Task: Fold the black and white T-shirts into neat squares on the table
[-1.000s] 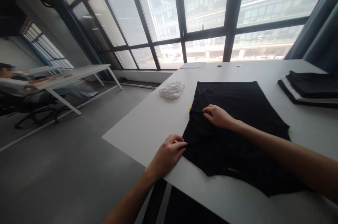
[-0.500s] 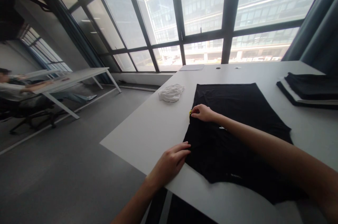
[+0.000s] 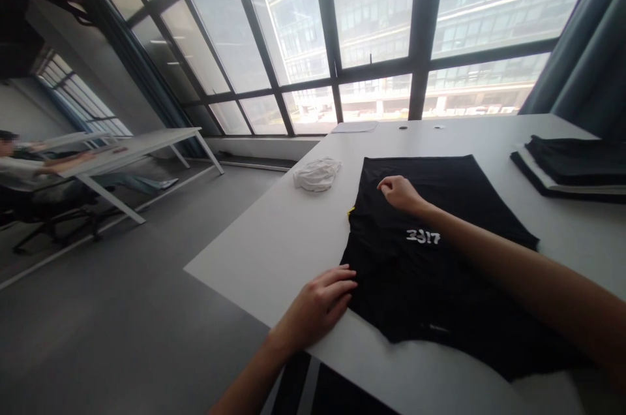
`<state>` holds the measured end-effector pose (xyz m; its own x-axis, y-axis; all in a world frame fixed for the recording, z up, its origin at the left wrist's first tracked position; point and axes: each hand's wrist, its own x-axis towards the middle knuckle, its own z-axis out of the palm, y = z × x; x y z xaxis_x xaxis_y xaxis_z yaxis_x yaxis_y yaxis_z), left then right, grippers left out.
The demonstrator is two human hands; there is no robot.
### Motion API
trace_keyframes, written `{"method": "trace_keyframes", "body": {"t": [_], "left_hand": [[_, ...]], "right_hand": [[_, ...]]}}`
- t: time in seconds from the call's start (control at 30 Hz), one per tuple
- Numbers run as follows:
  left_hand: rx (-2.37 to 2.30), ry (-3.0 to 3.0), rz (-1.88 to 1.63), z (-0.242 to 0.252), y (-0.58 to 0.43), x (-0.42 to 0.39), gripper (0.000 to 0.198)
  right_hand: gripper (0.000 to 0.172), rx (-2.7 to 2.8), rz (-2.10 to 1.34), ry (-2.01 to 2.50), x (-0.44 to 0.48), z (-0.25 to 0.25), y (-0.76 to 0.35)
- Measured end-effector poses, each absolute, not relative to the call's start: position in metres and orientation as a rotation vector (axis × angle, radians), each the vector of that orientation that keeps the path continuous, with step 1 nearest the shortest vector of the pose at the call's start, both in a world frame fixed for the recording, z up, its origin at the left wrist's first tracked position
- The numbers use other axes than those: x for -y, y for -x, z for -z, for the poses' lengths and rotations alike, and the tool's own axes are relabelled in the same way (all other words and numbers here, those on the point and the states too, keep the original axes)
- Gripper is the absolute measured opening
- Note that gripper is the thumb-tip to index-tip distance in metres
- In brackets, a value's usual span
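The black fabric garment with white printed marks (image 3: 423, 271) lay spread on the smooth white tabletop (image 3: 264, 255), reaching from its middle down toward the near edge. The left hand (image 3: 320, 301) was spread, its fingertips resting on the garment's left border close to the tabletop's near edge. The right hand (image 3: 403, 194) had its fingers curled over the garment's far left part; whether they pinched any cloth, I could not tell. Good handling, in my judgement, called for light, steady left fingertips as an anchor and small outward strokes from the right, easing out wrinkles without dragging the border askew. A small yellow tab (image 3: 350, 213) poked out at the left border, and it seemed wise not to snag it.

The crumpled white cloth (image 3: 317, 175) sat near the tabletop's left edge, apart from the garment. A stack of folded dark and pale cloth (image 3: 574, 168) stood toward the right edge, limiting room on that side. Flat white paper (image 3: 355, 128) lay at the far left corner. The right forearm (image 3: 513, 265) hid part of the garment
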<state>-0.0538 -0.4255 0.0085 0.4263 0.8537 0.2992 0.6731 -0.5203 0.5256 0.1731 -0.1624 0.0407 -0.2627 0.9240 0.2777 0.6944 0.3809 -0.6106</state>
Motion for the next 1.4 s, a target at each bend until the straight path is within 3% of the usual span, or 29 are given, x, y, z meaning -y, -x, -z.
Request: {"method": "trace_keyframes", "body": {"t": [0.3,0.6,0.8,1.03,1.3,1.4], "left_hand": [[-1.532,-2.244,-0.814,-0.046,0.075,0.339,0.031],[-1.458,-2.332,-0.702,-0.027,0.060,0.223,0.038],[-1.474,-2.309,-0.647,-0.015,0.064,0.216,0.037],[-1.442,-2.385,-0.639,-0.009,0.080,0.222,0.021],[-1.356,-2.589,-0.566,-0.018,0.093,0.231,0.014],[-1.321,-2.538,-0.613,-0.019,0.089,0.234,0.023]], "right_hand": [[0.027,1.738,-0.414,1.356,0.151,-0.094,-0.300],[0.024,1.513,-0.483,1.417,0.174,-0.075,-0.393],[0.023,1.532,-0.547,1.543,0.187,-0.032,-0.411],[0.025,1.726,-0.480,1.655,0.187,0.011,-0.407],[0.026,1.900,-0.273,1.672,0.195,0.023,-0.401],[0.027,1.931,-0.216,1.664,0.198,0.020,-0.399]]}}
